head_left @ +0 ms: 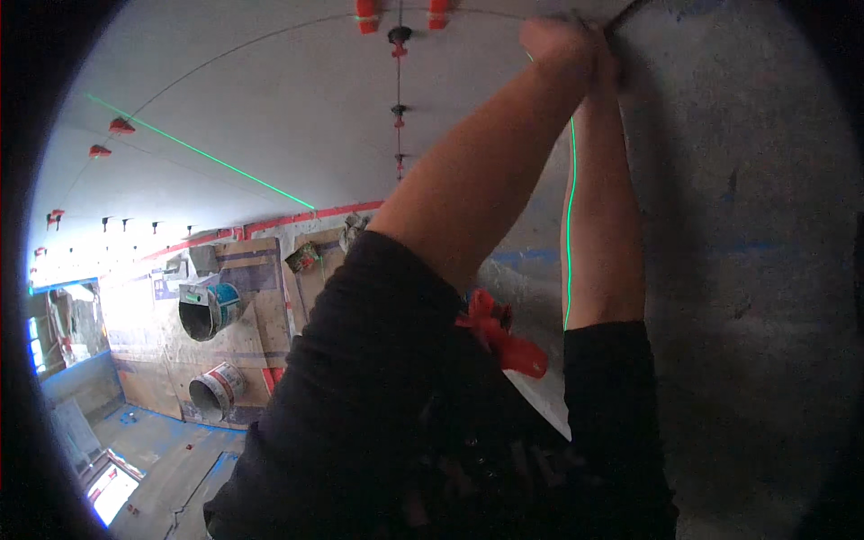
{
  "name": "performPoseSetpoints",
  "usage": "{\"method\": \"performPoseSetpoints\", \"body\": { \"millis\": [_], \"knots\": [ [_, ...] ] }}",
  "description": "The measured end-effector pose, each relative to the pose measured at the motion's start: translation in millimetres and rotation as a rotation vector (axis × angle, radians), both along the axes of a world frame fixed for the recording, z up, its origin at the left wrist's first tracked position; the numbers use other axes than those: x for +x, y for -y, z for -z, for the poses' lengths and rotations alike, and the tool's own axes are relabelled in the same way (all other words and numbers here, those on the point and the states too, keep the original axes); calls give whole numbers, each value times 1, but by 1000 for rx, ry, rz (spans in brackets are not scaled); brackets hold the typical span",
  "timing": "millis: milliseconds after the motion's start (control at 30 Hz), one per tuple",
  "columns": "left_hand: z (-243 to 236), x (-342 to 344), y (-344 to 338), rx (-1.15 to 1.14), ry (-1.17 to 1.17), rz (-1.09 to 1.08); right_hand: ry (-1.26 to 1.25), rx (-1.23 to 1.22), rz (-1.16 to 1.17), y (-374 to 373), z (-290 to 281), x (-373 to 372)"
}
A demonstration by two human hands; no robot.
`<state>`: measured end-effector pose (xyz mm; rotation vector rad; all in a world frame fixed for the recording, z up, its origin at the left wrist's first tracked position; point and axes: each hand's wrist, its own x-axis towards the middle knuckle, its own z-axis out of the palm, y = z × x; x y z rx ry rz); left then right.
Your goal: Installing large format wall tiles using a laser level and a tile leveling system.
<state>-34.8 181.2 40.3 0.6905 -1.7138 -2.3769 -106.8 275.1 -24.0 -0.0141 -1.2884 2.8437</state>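
Both my bare forearms reach up to the top of the view, dark sleeves at the elbows. My left hand (553, 40) and my right hand (607, 72) come together there, close against a grey surface. Motion blurs them, and the fingers are partly hidden, so their grip is unclear. Beside them a thin dark strip or edge (627, 15) runs off toward the upper right. Along the right forearm falls a green laser line (571, 198). Between my arms, lower down, sits a red tool or handle (508, 346), partly covered by my left sleeve.
Large pale tiles (270, 108) spread across the upper left, with red wedges (121, 125) and black-capped clips (399, 110) along the joints. Another green laser line (202, 153) crosses them. Two buckets (209, 310) (217, 392) stand on the board-covered area at left. A rough grey surface (747, 270) fills the right.
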Motion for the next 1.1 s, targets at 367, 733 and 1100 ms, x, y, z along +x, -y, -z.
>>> {"method": "performPoseSetpoints", "body": {
  "millis": [367,733,1100],
  "knots": [
    [93,92,44,-201,-387,310,-95,728,657,15,69,110],
    [420,635,404,-956,983,484,-344,1005,802,44,29,75],
    [417,738,384,-428,408,-146,-156,861,523,35,15,91]
  ]
}}
